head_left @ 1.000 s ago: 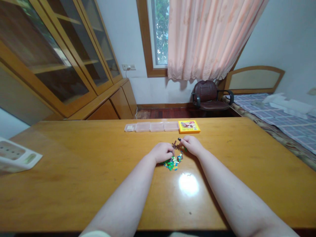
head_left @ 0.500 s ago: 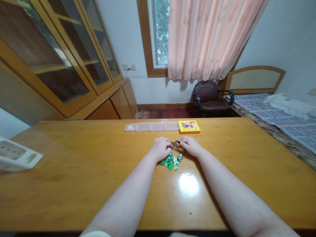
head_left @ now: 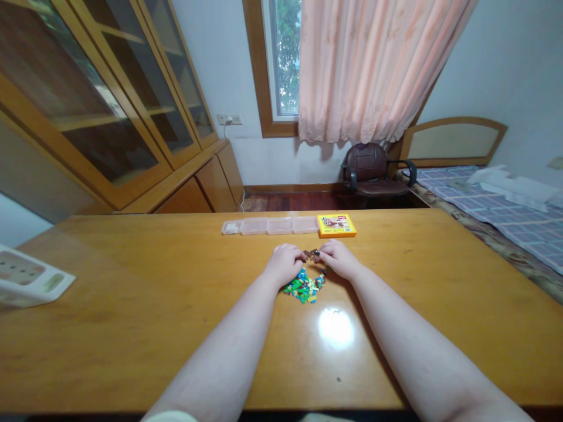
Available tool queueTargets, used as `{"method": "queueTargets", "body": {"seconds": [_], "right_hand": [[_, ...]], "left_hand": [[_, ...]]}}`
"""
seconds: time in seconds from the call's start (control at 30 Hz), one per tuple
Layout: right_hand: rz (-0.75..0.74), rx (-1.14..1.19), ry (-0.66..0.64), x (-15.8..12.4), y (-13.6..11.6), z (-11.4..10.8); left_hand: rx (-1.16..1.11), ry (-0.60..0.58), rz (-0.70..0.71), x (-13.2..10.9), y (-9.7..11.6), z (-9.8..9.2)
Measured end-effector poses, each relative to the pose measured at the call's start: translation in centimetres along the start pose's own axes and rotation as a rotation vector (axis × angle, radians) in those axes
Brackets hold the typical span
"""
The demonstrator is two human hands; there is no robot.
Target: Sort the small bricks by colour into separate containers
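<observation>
1. A room with a glass-doored bookcase, pink curtain and bed surrounds a glossy wooden table.
2. Near its far edge, a translucent compartment case lies beside a yellow printed box.
3. The left hand has its fingers curled inward; the right hand faces it, thumb and forefinger bent. Whether either pinches anything, I cannot tell.
4. A heap of mixed toy bricks, green, blue and yellow, lies on the near side, by the left hand.
5. Tiny brown bricks sit between both hands' fingertips. The step looks like gathering these apart from the heap; the next move calls for light, precise fingertip pressure.
</observation>
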State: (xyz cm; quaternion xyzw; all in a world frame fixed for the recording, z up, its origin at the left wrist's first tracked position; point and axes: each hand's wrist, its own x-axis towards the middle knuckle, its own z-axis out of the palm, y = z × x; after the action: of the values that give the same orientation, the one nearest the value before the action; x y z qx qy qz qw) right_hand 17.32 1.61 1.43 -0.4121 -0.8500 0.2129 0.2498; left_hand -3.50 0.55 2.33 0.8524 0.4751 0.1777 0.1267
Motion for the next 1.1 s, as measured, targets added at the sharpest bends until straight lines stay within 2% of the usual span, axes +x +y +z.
{"method": "queueTargets", "body": {"seconds": [0.2, 0.37, 0.6, 0.8, 0.97, 1.1], "right_hand": [[0.031, -0.042, 0.062, -0.02, 0.16, -0.04], [-0.007, -0.035, 0.008, 0.01, 0.11, 0.12], [0.033, -0.081, 0.091, -0.02, -0.09, 0.10], [0.007, -0.083, 0.032, 0.02, -0.17, 0.27], [0.014, -0.081, 0.078, 0.00, -0.31, 0.25], [0.068, -0.103, 0.139, -0.05, 0.13, 0.15]], "left_hand": [[-0.009, 0.012, -0.033, 0.03, 0.10, -0.25], [0.002, -0.059, 0.034, -0.07, 0.24, -0.25], [0.012, -0.017, 0.035, -0.03, -0.09, 0.18], [0.006, -0.018, -0.032, -0.02, -0.08, 0.12], [-0.026, -0.027, 0.024, 0.04, -0.19, 0.31], [-0.024, 0.026, -0.050, 0.13, -0.52, 0.53]]}}
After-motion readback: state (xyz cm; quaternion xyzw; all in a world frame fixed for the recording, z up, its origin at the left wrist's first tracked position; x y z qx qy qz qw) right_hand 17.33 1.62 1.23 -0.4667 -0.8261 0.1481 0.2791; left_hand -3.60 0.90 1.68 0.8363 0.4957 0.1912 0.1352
